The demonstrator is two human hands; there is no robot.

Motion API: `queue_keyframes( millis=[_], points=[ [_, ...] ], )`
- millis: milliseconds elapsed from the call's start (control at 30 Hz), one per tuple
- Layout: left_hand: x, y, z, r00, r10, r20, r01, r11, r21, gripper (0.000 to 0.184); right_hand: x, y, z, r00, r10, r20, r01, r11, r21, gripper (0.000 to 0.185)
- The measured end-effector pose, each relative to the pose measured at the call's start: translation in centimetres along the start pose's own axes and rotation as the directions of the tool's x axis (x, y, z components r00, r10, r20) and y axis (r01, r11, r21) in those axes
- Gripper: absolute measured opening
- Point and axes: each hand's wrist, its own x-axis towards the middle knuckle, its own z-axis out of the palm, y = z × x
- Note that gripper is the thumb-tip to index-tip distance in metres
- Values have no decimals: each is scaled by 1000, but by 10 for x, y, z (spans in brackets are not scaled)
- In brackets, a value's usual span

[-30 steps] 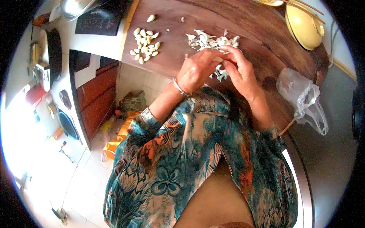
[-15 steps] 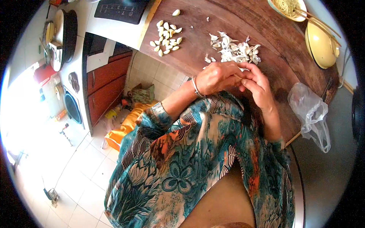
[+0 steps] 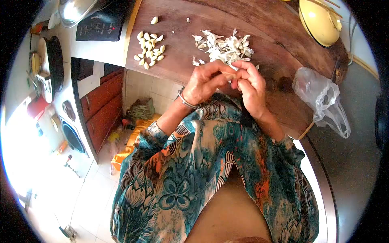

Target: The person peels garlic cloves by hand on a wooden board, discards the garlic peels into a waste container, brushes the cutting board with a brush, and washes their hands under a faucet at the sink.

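My left hand, with a bracelet at the wrist, and my right hand meet fingertip to fingertip at the near edge of the wooden table. Pinched between them is a small tan garlic clove, mostly covered by the fingers. Just beyond the hands lies a heap of papery garlic skins. To the left, several peeled garlic cloves are grouped on the wood, and a single peeled clove sits apart behind them.
A crumpled clear plastic bag lies at the table's right edge. A yellow bowl is at the back right. The wooden table borders a black cooktop on the left. Red cabinet drawers stand below.
The whole view has shifted, so the table items appear further left and higher. Both hands remain together at the clove, with the fingers slightly repositioned.
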Motion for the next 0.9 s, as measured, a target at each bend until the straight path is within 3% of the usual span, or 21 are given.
queue_keyframes(
  millis=[33, 133, 333, 433, 600, 667, 733, 833, 900],
  points=[
    [0, -3, 1, 999, 6, -51, -12, 991, -130, 12, 2, -1, 0, 999, -35, -4, 35, 999, -14, 38],
    [2, -3, -2, 991, -59, -117, 39, 985, -167, 16, 4, -13, 2, 998, -62, -33, 61, 997, -47, 39],
    [1, -11, -3, 994, -9, -108, 2, 998, -62, 15, 9, -7, -3, 995, -96, -28, 92, 988, -120, 42],
    [3, -11, -6, 980, 190, -66, -170, 958, 232, 15, 10, -6, -6, 999, -51, -15, 48, 992, -115, 41],
    [3, -6, -7, 929, 370, 25, -335, 808, 485, 15, 13, -5, -11, 993, 112, 26, -113, 993, 36, 36],
    [3, -6, -5, 905, 422, 55, -383, 752, 537, 15, 13, 8, -10, 994, 108, 17, -109, 992, 65, 33],
    [5, -8, 1, 891, 449, 66, -408, 729, 550, 14, 13, 8, -6, 994, 101, -39, -97, 991, 95, 30],
    [6, 3, 4, 961, 271, -58, -225, 886, 406, 13, 12, 2, 0, 990, 56, -129, -44, 995, 91, 27],
    [7, -6, 3, 978, 184, -96, -161, 965, 206, 11, 11, 2, 0, 990, -17, -138, 21, 999, 25, 27]
  ],
)
